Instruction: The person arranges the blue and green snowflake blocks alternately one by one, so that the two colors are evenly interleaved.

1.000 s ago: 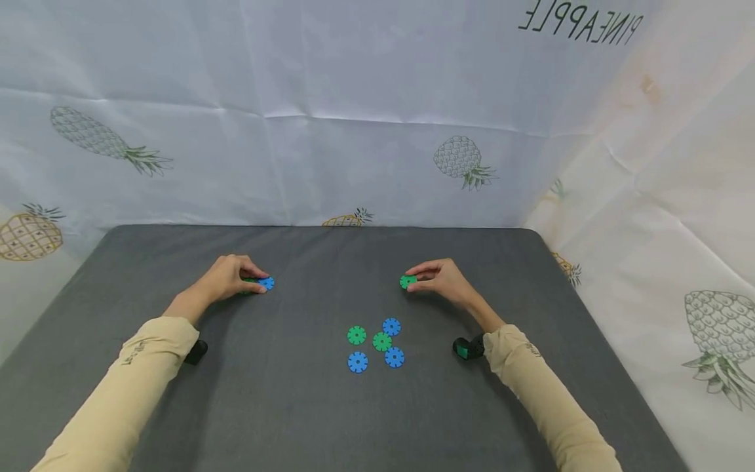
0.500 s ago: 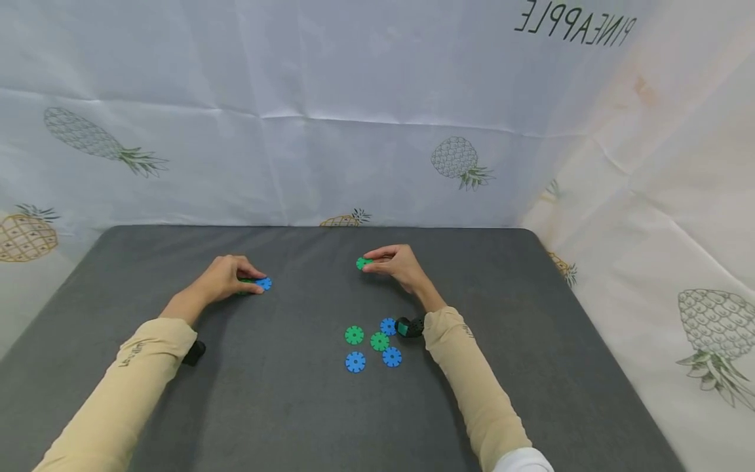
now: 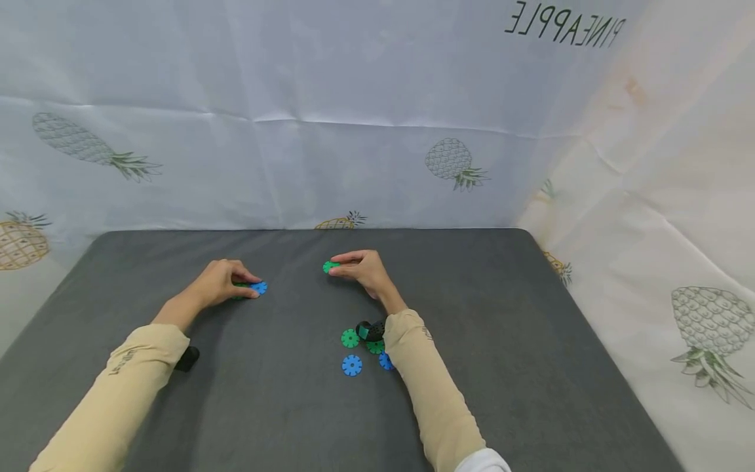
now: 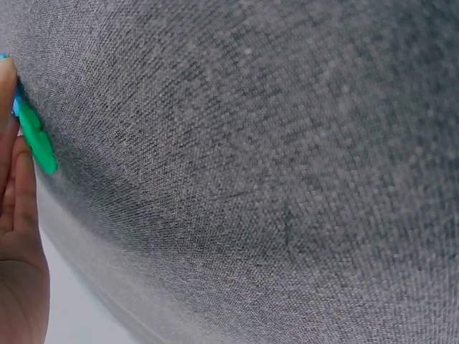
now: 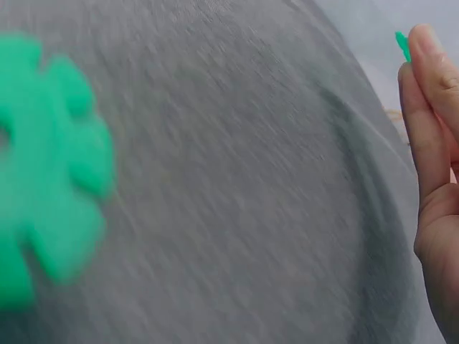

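At the left of the table, my left hand (image 3: 219,283) pinches a blue notched disc (image 3: 260,288). A green notched disc (image 4: 37,143) meets it edge to edge in the left wrist view; in the head view the fingers cover most of it. Right of these, my right hand (image 3: 367,272) pinches another green disc (image 3: 329,267) between thumb and fingers, above the table. The two hands are apart. Only a sliver of that disc (image 5: 403,46) shows in the right wrist view.
Loose discs lie nearer on the grey table (image 3: 283,393): a green one (image 3: 350,338), a blue one (image 3: 352,366), and another green (image 3: 375,348) and blue (image 3: 386,361), partly covered by the right wrist camera (image 3: 371,330) and sleeve. A pineapple-print curtain (image 3: 265,170) hangs behind.
My right hand has moved left with its green disc, closer to the left hand. Its forearm now covers part of the loose discs. The left hand stays almost still, gripping the blue disc.
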A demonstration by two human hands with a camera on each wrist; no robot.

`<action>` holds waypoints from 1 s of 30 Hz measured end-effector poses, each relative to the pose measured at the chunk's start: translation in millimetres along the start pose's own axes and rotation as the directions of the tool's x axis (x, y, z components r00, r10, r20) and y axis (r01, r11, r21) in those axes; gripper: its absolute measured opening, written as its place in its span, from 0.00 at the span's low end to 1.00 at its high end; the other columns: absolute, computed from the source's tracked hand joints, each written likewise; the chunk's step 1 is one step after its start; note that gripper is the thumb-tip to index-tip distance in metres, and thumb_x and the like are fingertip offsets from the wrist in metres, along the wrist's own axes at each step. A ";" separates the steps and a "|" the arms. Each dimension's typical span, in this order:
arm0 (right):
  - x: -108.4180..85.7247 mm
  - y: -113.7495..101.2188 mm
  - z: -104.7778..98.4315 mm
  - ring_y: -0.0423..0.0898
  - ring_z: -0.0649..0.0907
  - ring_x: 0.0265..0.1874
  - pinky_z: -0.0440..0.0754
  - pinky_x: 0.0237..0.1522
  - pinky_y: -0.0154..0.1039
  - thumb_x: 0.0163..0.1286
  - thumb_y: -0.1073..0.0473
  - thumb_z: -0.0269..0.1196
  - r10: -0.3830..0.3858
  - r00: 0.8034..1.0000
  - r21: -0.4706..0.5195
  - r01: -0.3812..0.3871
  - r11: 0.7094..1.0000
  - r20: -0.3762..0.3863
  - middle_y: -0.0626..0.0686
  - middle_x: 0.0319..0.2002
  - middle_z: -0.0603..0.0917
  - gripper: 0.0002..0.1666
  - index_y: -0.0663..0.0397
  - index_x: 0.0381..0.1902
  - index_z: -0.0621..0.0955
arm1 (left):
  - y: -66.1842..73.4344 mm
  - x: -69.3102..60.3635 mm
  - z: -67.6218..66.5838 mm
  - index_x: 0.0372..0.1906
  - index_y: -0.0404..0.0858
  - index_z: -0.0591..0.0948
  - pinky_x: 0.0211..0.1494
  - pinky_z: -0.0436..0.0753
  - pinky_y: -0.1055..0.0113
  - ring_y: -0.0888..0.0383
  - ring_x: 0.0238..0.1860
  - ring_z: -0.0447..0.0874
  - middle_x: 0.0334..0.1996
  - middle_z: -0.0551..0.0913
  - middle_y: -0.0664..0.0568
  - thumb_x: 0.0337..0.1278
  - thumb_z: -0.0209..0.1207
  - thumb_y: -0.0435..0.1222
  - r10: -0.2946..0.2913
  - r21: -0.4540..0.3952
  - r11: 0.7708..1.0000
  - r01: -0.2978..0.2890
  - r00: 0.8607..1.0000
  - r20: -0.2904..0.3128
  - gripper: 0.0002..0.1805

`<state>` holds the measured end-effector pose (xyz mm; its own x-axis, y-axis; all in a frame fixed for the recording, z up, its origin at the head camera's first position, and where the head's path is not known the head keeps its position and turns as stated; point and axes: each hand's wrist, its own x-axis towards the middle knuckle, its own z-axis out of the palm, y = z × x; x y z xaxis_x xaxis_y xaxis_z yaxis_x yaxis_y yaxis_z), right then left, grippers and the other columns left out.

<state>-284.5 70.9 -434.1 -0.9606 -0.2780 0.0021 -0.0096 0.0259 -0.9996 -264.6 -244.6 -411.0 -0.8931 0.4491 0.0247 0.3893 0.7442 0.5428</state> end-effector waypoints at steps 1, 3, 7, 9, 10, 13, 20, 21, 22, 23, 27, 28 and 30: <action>0.6 0.3 4.2 0.46 0.87 0.37 0.84 0.44 0.42 0.54 0.73 0.71 0.004 1.000 0.005 -0.004 1.000 0.002 0.61 0.42 0.86 0.18 0.70 0.45 0.84 | -0.7 -0.4 -0.4 0.42 0.32 0.87 0.42 0.82 0.54 0.47 0.38 0.81 0.32 0.81 0.48 0.47 0.71 0.36 -0.005 0.004 1.000 0.005 1.000 -0.001 0.16; 1.2 0.6 12.0 0.46 0.87 0.37 0.84 0.43 0.41 0.54 0.73 0.71 0.010 1.000 0.005 -0.010 1.000 0.003 0.62 0.41 0.86 0.18 0.70 0.45 0.84 | -1.3 -1.3 -1.2 0.43 0.33 0.87 0.42 0.82 0.54 0.47 0.38 0.81 0.33 0.81 0.48 0.47 0.71 0.36 -0.010 0.007 1.000 0.010 1.000 0.000 0.16; 2.7 1.4 26.6 0.46 0.87 0.35 0.85 0.42 0.40 0.52 0.73 0.72 0.034 0.999 -0.004 -0.034 0.999 0.000 0.62 0.39 0.86 0.18 0.70 0.43 0.85 | -1.8 -2.0 -2.1 0.43 0.33 0.87 0.42 0.82 0.54 0.47 0.38 0.81 0.33 0.81 0.49 0.47 0.71 0.36 -0.019 0.008 1.000 0.019 1.000 0.005 0.16; 3.6 1.4 34.2 0.46 0.87 0.34 0.85 0.41 0.39 0.52 0.72 0.72 0.053 0.999 -0.005 -0.053 0.999 0.003 0.62 0.39 0.87 0.18 0.70 0.43 0.85 | -1.8 -1.7 -2.0 0.43 0.33 0.87 0.42 0.82 0.55 0.48 0.38 0.81 0.33 0.80 0.49 0.48 0.71 0.36 -0.019 0.007 1.000 0.019 1.000 0.010 0.16; 4.0 1.3 38.1 0.46 0.88 0.34 0.85 0.41 0.39 0.52 0.72 0.72 0.061 0.998 -0.006 -0.061 0.998 0.004 0.61 0.39 0.87 0.18 0.70 0.43 0.85 | -1.6 -1.4 -1.8 0.43 0.33 0.87 0.41 0.82 0.55 0.48 0.38 0.81 0.33 0.80 0.49 0.48 0.71 0.36 -0.021 0.007 1.000 0.021 1.000 0.010 0.16; 4.6 -0.2 49.8 0.47 0.88 0.34 0.85 0.40 0.37 0.51 0.71 0.73 0.083 0.996 -0.013 -0.083 0.996 -0.008 0.61 0.38 0.87 0.17 0.68 0.41 0.86 | -0.8 -0.5 -0.7 0.43 0.32 0.87 0.41 0.82 0.56 0.48 0.38 0.81 0.33 0.80 0.49 0.48 0.71 0.36 -0.021 0.006 1.000 0.021 1.000 0.010 0.16; 6.4 0.6 74.8 0.43 0.87 0.28 0.85 0.32 0.34 0.47 0.65 0.77 0.115 0.988 -0.119 -0.126 0.985 -0.099 0.54 0.29 0.88 0.14 0.59 0.35 0.89 | -1.1 -0.7 1.3 0.42 0.32 0.87 0.40 0.82 0.56 0.48 0.37 0.82 0.32 0.81 0.48 0.46 0.72 0.37 -0.026 0.014 1.000 0.027 1.000 -0.008 0.17; 6.6 1.0 77.5 0.42 0.87 0.27 0.84 0.31 0.33 0.46 0.64 0.78 0.120 0.986 -0.139 -0.135 0.981 -0.116 0.53 0.28 0.88 0.14 0.57 0.34 0.89 | -1.0 -0.9 1.4 0.42 0.32 0.87 0.40 0.82 0.56 0.48 0.37 0.82 0.31 0.81 0.48 0.46 0.72 0.37 -0.028 0.013 1.000 0.028 1.000 -0.009 0.17; 6.8 1.2 79.9 0.41 0.86 0.26 0.84 0.30 0.33 0.46 0.63 0.78 0.121 0.984 -0.162 -0.141 0.977 -0.131 0.52 0.27 0.88 0.14 0.56 0.33 0.89 | -0.8 -0.8 1.6 0.42 0.32 0.87 0.40 0.82 0.57 0.49 0.36 0.81 0.31 0.81 0.49 0.46 0.72 0.37 -0.029 0.014 0.999 0.029 1.000 -0.010 0.17; 7.1 1.3 82.0 0.40 0.86 0.25 0.84 0.29 0.33 0.45 0.62 0.78 0.121 0.982 -0.178 -0.146 0.973 -0.146 0.51 0.26 0.88 0.14 0.55 0.33 0.90 | -0.8 -0.8 1.7 0.42 0.32 0.87 0.40 0.82 0.57 0.49 0.36 0.81 0.31 0.81 0.48 0.46 0.72 0.37 -0.026 0.014 1.000 0.026 1.000 -0.007 0.17; 8.4 1.4 88.3 0.40 0.86 0.24 0.83 0.28 0.32 0.44 0.62 0.79 0.095 0.979 -0.209 -0.132 0.969 -0.180 0.52 0.24 0.88 0.13 0.55 0.32 0.90 | 0.0 -0.4 2.0 0.42 0.32 0.87 0.40 0.82 0.57 0.49 0.36 0.81 0.31 0.81 0.49 0.46 0.72 0.37 -0.017 0.009 1.000 0.017 1.000 -0.011 0.17; 8.8 1.3 89.7 0.40 0.86 0.24 0.83 0.28 0.32 0.45 0.62 0.78 0.085 0.980 -0.216 -0.124 0.969 -0.181 0.52 0.24 0.88 0.13 0.56 0.32 0.90 | 0.3 -0.3 2.0 0.42 0.32 0.87 0.40 0.82 0.57 0.50 0.36 0.81 0.31 0.81 0.49 0.46 0.72 0.37 -0.014 0.010 1.000 0.014 1.000 -0.012 0.17; 10.2 1.5 92.9 0.40 0.86 0.24 0.83 0.29 0.31 0.45 0.63 0.78 0.067 0.982 -0.233 -0.108 0.967 -0.178 0.53 0.24 0.87 0.13 0.57 0.32 0.90 | 0.4 -0.2 1.8 0.42 0.32 0.87 0.39 0.82 0.58 0.50 0.36 0.81 0.32 0.81 0.49 0.47 0.72 0.36 -0.011 0.010 1.000 0.011 1.000 -0.013 0.16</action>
<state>-268.5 -21.1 -438.1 -0.9931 -0.1007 -0.0596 0.0294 0.2782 -0.9601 -263.8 -243.5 -412.3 -0.9000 0.4348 0.0297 0.3818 0.7537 0.5349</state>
